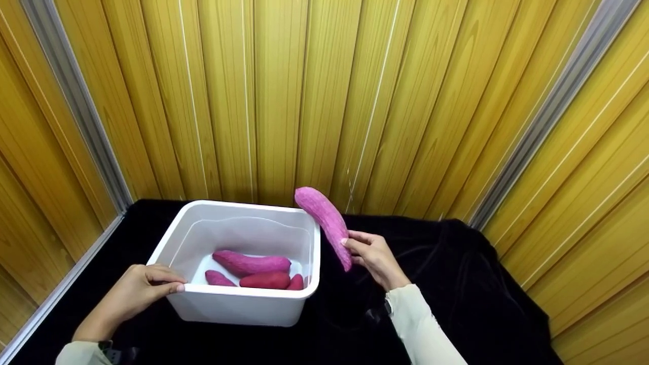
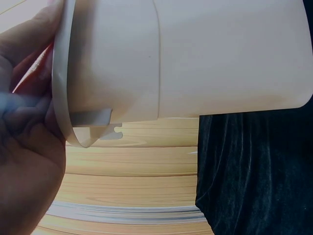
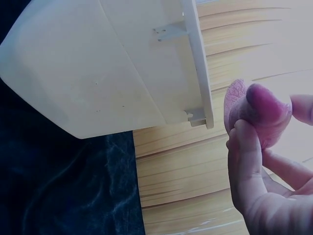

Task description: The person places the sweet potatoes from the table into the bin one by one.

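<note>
My right hand (image 1: 375,257) pinches the lower end of a long purple sweet potato (image 1: 326,218) between thumb and fingers. The sweet potato slants up to the left, its upper end overlapping the bin's back right corner in the head view. With my left hand (image 1: 137,290) I grip the front left rim of a white plastic bin (image 1: 248,309). Inside the bin lie a large purple sweet potato (image 1: 253,263), a red one (image 1: 266,280), a small purple one (image 1: 219,278) and a partly hidden red piece (image 1: 296,282). In the right wrist view, the held sweet potato (image 3: 269,110) appears end-on.
Black cloth (image 1: 446,304) covers the surface under the bin and spreads to the right. Wood-patterned panels (image 1: 324,101) stand behind and at both sides, with grey metal strips (image 1: 552,111) at the corners.
</note>
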`<action>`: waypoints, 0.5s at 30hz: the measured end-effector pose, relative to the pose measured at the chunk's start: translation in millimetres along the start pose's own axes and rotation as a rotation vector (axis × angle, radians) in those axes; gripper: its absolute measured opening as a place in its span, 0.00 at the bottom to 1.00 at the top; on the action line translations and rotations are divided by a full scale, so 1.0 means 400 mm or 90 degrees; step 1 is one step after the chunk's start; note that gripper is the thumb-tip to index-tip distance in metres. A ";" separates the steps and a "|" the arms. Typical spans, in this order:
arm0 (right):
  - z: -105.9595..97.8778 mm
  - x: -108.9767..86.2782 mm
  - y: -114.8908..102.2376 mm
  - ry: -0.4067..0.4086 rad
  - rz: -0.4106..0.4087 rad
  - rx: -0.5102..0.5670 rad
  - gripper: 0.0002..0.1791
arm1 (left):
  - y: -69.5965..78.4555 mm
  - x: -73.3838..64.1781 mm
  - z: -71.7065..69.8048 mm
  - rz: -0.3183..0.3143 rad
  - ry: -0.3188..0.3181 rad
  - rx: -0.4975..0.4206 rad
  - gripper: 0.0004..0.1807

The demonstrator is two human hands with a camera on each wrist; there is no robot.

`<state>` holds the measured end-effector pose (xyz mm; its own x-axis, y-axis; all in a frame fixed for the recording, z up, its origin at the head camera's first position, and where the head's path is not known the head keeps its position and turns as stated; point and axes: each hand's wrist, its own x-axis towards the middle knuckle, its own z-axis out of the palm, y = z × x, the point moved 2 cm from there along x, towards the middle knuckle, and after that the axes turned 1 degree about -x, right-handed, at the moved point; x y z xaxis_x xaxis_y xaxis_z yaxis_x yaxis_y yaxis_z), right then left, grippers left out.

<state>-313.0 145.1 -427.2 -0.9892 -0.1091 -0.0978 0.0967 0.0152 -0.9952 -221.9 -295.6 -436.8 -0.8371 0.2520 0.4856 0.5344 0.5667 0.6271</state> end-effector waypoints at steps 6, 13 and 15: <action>0.013 0.003 -0.006 -0.022 -0.001 -0.012 0.26 | -0.001 -0.001 0.000 -0.001 -0.002 -0.008 0.05; 0.028 0.003 -0.019 -0.050 -0.004 -0.020 0.27 | -0.002 0.000 -0.001 0.004 -0.010 -0.001 0.05; 0.033 0.004 -0.023 -0.059 -0.007 -0.020 0.27 | -0.003 -0.001 -0.002 0.000 -0.010 0.001 0.05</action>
<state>-314.2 131.8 -418.2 -0.9756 -0.2014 -0.0876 0.0804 0.0441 -0.9958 -222.1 -297.0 -437.1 -0.8385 0.2642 0.4765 0.5345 0.5683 0.6256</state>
